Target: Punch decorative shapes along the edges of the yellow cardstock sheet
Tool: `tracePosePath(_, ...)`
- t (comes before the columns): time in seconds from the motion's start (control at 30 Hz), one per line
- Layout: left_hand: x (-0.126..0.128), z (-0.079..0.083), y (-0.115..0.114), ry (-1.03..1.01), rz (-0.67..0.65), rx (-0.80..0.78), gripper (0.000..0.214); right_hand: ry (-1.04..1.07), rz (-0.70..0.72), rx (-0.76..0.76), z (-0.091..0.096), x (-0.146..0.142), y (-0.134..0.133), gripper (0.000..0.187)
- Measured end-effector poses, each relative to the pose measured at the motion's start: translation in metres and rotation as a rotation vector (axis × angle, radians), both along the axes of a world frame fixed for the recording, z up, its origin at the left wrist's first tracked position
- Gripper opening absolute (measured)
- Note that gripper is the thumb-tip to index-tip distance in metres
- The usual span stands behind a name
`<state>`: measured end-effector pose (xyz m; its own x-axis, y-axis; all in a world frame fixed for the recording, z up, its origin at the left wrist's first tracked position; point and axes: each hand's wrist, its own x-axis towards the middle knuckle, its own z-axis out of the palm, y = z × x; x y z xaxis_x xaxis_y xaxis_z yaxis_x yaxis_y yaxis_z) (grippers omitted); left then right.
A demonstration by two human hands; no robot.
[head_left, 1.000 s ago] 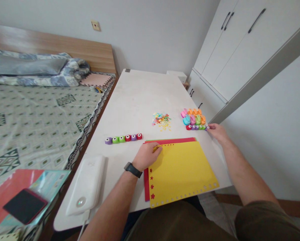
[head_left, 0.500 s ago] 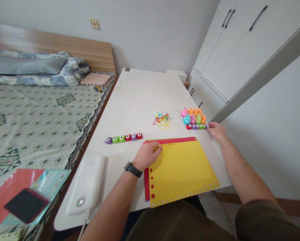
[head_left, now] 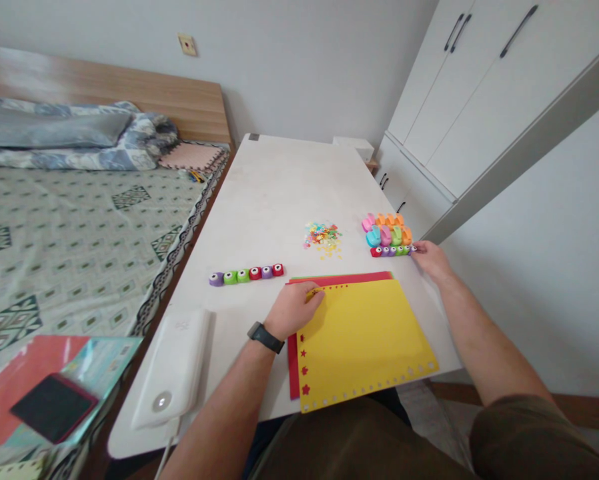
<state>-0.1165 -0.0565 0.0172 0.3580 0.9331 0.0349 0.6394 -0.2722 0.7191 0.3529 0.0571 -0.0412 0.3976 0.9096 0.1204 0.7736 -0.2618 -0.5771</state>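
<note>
A yellow paper sheet (head_left: 364,333) lies over a red sheet (head_left: 293,373), with small shaped holes punched along its left, top and bottom edges. My left hand (head_left: 294,308), with a dark watch on the wrist, is closed on the yellow sheet's upper left corner. To the right, my right hand (head_left: 431,259) has its fingers closed at the right end of a row of small craft punches (head_left: 393,251), on the last purple one. That punch is partly hidden by the fingertips. Behind the row stand larger coloured punches (head_left: 385,235).
Paper confetti (head_left: 323,239) lies in a pile mid-table. Another row of small punches (head_left: 247,274) stands left of the sheets. A white power bank (head_left: 177,367) with a cable is at the table's left front. The bed (head_left: 94,227) is at left, cabinets (head_left: 459,100) at right.
My right hand and the row of small punches beside it have shifted very slightly left. My left hand and the yellow sheet stay in place.
</note>
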Motion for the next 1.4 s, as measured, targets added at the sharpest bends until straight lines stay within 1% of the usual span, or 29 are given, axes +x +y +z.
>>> tracePosePath(0.17, 0.000, 0.001, 0.000, 0.003, -0.004, -0.016, 0.026, 0.007, 0.017, 0.012, 0.000, -0.003, 0.000, 0.032)
tracePosePath(0.53, 0.000, -0.001, 0.000, -0.002, -0.015, -0.011, 0.027, 0.039, 0.018, 0.012, 0.000, -0.005, -0.001, 0.035)
tracePosePath(0.93, 0.000, -0.002, 0.002, 0.009, -0.009, -0.007, 0.025, 0.090, 0.015, 0.030, 0.008, -0.016, -0.007, 0.039)
tracePosePath(1.2, 0.000, -0.002, 0.001, 0.018, -0.015, 0.003, 0.027, 0.088, -0.007, 0.042, 0.009, -0.019, -0.008, 0.035)
tracePosePath(1.4, 0.000, 0.000, 0.000, 0.008, -0.010, -0.004, 0.026, 0.090, -0.012, 0.037, 0.010, -0.024, -0.011, 0.038)
